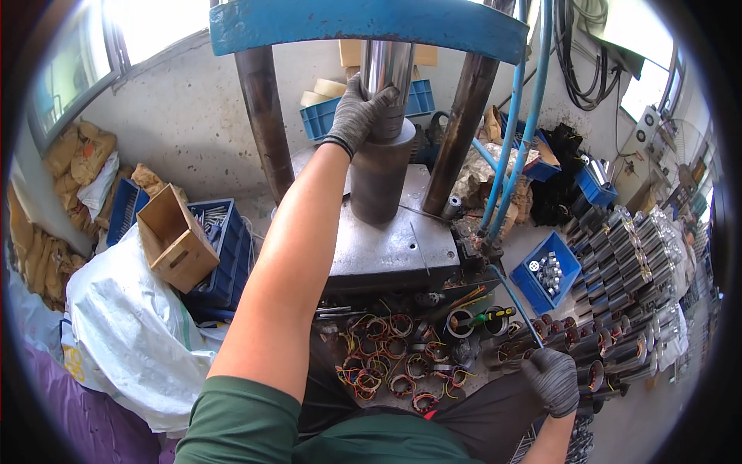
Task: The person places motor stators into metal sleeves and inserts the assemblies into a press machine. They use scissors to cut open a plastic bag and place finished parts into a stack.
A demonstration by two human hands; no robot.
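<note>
From my head camera, my gloved left hand [360, 116] is wrapped around the steel shaft [388, 63], just above the dark cylinder [379, 185] that stands upright on the press bed [375, 257]. My gloved right hand [553, 380] is closed on the end of the blue lever [514, 297]. I judge I'm steadying the shaft while working the lever; next calls for straight alignment, a controlled stroke and left fingers clear of pinching.

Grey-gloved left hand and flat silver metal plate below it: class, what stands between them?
In the head view, a thick, dark metal cylinder stands on the plate, below the left hand.
</note>
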